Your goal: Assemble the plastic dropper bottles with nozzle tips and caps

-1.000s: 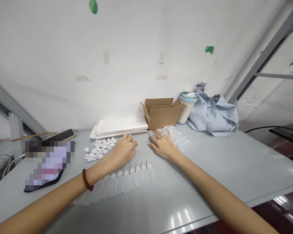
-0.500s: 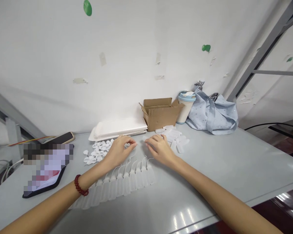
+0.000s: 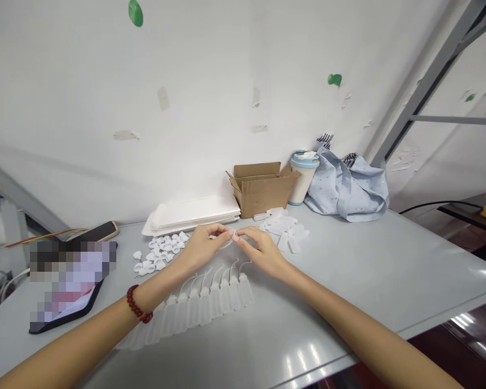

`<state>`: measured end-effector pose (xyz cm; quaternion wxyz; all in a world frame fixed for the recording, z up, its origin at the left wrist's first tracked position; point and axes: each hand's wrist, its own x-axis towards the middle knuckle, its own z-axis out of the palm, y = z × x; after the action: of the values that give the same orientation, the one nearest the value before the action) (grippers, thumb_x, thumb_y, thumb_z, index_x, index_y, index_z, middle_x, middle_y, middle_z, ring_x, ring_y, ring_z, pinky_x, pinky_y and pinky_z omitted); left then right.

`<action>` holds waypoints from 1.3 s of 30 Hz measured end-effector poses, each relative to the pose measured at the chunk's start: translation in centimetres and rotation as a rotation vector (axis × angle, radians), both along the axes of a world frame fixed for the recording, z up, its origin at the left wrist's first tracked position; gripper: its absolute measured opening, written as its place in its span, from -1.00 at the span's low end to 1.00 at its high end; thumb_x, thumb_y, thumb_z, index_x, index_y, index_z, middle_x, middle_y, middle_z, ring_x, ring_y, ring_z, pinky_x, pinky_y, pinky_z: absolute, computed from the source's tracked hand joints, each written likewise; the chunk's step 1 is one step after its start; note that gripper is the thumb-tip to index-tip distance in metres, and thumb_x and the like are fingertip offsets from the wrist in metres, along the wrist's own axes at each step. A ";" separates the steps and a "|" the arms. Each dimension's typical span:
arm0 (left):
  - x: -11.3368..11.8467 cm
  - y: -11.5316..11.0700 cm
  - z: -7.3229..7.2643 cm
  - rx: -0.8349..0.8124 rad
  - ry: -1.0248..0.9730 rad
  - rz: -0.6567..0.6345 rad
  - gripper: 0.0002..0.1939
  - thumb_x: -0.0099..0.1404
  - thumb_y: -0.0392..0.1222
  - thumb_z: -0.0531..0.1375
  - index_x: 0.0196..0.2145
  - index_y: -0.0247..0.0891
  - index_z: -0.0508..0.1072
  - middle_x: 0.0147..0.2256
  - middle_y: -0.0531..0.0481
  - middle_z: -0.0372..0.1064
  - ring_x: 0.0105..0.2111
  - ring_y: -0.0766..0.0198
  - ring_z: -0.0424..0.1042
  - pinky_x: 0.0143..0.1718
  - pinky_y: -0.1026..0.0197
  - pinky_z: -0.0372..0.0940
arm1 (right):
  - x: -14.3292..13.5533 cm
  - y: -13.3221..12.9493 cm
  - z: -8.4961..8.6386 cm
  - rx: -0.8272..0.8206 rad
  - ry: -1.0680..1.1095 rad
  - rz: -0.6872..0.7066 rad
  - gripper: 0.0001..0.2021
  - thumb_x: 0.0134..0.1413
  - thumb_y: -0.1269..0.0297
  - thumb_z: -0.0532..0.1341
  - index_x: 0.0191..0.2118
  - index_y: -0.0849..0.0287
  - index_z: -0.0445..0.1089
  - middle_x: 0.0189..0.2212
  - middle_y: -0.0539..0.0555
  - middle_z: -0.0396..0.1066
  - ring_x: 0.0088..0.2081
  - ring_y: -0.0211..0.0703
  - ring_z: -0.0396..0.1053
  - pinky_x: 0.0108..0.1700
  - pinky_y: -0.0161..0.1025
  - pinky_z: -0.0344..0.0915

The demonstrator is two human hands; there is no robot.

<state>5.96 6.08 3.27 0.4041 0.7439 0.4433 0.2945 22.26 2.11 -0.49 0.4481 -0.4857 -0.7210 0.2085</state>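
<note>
My left hand (image 3: 204,246) and my right hand (image 3: 263,249) meet at their fingertips above the grey table. Both are pinched on a small whitish piece whose shape is mostly hidden by the fingers; a thin pale loop hangs just under them. Below lies a slanting row of translucent sleeves (image 3: 204,307) with thin curved strings at their upper ends. Left of my left hand is a pile of small white curled pieces (image 3: 162,249). Beyond my right hand lies a loose heap of translucent pieces (image 3: 285,227).
White flat sheets (image 3: 194,212) are stacked near the wall beside an open cardboard box (image 3: 263,195). A lidded cup (image 3: 303,181) and a light blue cloth bag (image 3: 348,189) stand farther right. On the left lie a tablet (image 3: 75,289) and a phone (image 3: 101,232).
My hands have come together from a small gap, so their fingertips now touch. The whole view has shifted slightly, with the surroundings a little farther left.
</note>
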 end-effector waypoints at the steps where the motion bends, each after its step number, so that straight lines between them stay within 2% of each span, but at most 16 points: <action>1: 0.1 0.0 0.1 0.002 0.002 0.004 -0.73 0.16 0.00 0.15 -0.41 -0.24 0.52 -0.41 0.01 0.48 -0.38 0.18 0.40 -0.34 0.21 0.24 | 0.0 0.0 0.1 -0.019 0.021 -0.006 -0.79 0.23 0.24 0.08 -0.25 0.15 0.45 -0.27 0.06 0.49 -0.18 -0.13 0.40 -0.16 -0.23 0.28; 4: 0.3 -0.1 0.1 -0.018 -0.014 0.017 -0.75 0.15 -0.02 0.16 -0.40 -0.24 0.52 -0.40 0.00 0.48 -0.36 0.17 0.41 -0.33 0.20 0.26 | 0.2 0.2 0.0 -0.044 0.048 -0.048 -0.79 0.21 0.25 0.08 -0.29 0.16 0.45 -0.31 0.04 0.50 -0.22 -0.14 0.41 -0.22 -0.25 0.28; 8: 0.4 -0.3 -0.5 -0.225 -0.142 0.005 -0.76 0.12 -0.03 0.22 -0.40 -0.26 0.51 -0.36 -0.03 0.47 -0.26 0.17 0.42 -0.28 0.18 0.31 | 0.3 0.5 -0.2 0.018 -0.013 -0.087 -0.80 0.19 0.32 0.10 -0.38 0.18 0.44 -0.39 0.03 0.48 -0.28 -0.15 0.39 -0.22 -0.26 0.25; 10: 0.4 -0.3 -0.9 -0.299 -0.178 -0.010 -0.77 0.13 -0.04 0.21 -0.41 -0.28 0.49 -0.37 -0.05 0.47 -0.29 0.19 0.43 -0.28 0.17 0.34 | 0.2 0.6 -0.5 0.065 -0.066 -0.088 -0.81 0.18 0.36 0.10 -0.39 0.19 0.43 -0.39 0.04 0.47 -0.28 -0.15 0.38 -0.20 -0.24 0.24; 13: 0.4 -0.1 -1.3 -0.327 -0.212 -0.006 -0.84 0.10 -0.14 0.21 -0.43 -0.30 0.46 -0.41 -0.03 0.45 -0.36 0.26 0.42 -0.24 0.16 0.34 | 0.2 0.7 -1.0 0.115 -0.135 -0.103 -0.82 0.18 0.37 0.10 -0.39 0.19 0.42 -0.37 0.06 0.46 -0.26 -0.13 0.36 -0.15 -0.21 0.23; 16: 0.2 0.3 -1.6 -0.335 -0.241 0.029 -0.85 0.06 -0.21 0.21 -0.36 -0.30 0.43 -0.46 0.02 0.43 -0.42 0.29 0.41 -0.24 0.16 0.32 | 0.3 1.0 -1.5 0.125 -0.175 -0.137 -0.81 0.21 0.35 0.08 -0.36 0.18 0.42 -0.33 0.08 0.46 -0.21 -0.10 0.35 -0.11 -0.18 0.22; 21: -1.1 0.4 -1.4 -0.366 -0.241 0.086 -0.77 0.06 -0.18 0.24 -0.30 -0.29 0.39 -0.46 0.01 0.47 -0.41 0.26 0.44 -0.21 0.15 0.31 | 0.8 1.5 -2.0 0.107 -0.230 -0.166 -0.82 0.22 0.32 0.09 -0.29 0.17 0.43 -0.28 0.11 0.46 -0.16 -0.07 0.35 -0.08 -0.14 0.23; 24: -2.6 0.1 -0.9 -0.355 -0.237 0.145 -0.79 0.07 -0.14 0.25 -0.33 -0.26 0.38 -0.41 0.00 0.49 -0.37 0.26 0.45 -0.21 0.18 0.30 | 0.9 1.5 -2.2 0.090 -0.286 -0.150 -0.80 0.19 0.26 0.13 -0.12 0.17 0.42 -0.17 0.15 0.44 -0.06 -0.03 0.31 0.01 -0.10 0.21; 27: -4.4 -0.5 -0.9 -0.284 -0.246 0.251 -0.78 0.07 -0.10 0.26 -0.35 -0.23 0.36 -0.41 0.01 0.49 -0.35 0.25 0.45 -0.23 0.20 0.30 | 0.9 1.4 -2.3 0.063 -0.349 -0.143 -0.67 0.19 0.20 0.13 0.04 0.16 0.33 -0.09 0.19 0.40 0.01 0.02 0.27 0.05 -0.04 0.20; 30: -5.8 -0.8 -1.3 -0.148 -0.201 0.335 -0.76 0.09 -0.06 0.24 -0.35 -0.22 0.34 -0.42 -0.01 0.49 -0.34 0.20 0.45 -0.24 0.16 0.31 | 1.1 1.4 -2.5 0.079 -0.317 -0.146 -0.67 0.20 0.26 0.08 0.06 0.14 0.32 -0.06 0.18 0.39 0.02 0.00 0.27 0.04 -0.04 0.22; 35: -7.0 -0.7 -1.9 0.284 0.104 0.283 -0.86 0.20 -0.10 0.12 -0.37 -0.21 0.38 -0.38 0.00 0.48 -0.34 0.18 0.43 -0.25 0.15 0.28 | 1.3 1.5 -2.6 0.144 -0.236 -0.163 -0.67 0.13 0.40 0.04 0.00 0.14 0.33 -0.14 0.14 0.45 -0.11 -0.04 0.37 -0.08 -0.10 0.29; 39: -7.8 -0.3 -1.4 0.530 0.274 0.210 -0.83 0.26 -0.16 0.04 -0.34 -0.20 0.41 -0.34 -0.01 0.48 -0.35 0.19 0.43 -0.28 0.18 0.28 | 1.2 1.3 -2.2 0.142 -0.169 -0.172 -0.73 0.13 0.36 0.04 -0.08 0.12 0.36 -0.20 0.11 0.46 -0.29 -0.10 0.42 -0.22 -0.16 0.32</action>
<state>-1.80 5.73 1.86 0.1002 0.8062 0.4760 0.3368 23.45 3.43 -2.66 0.4353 -0.5286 -0.7248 0.0759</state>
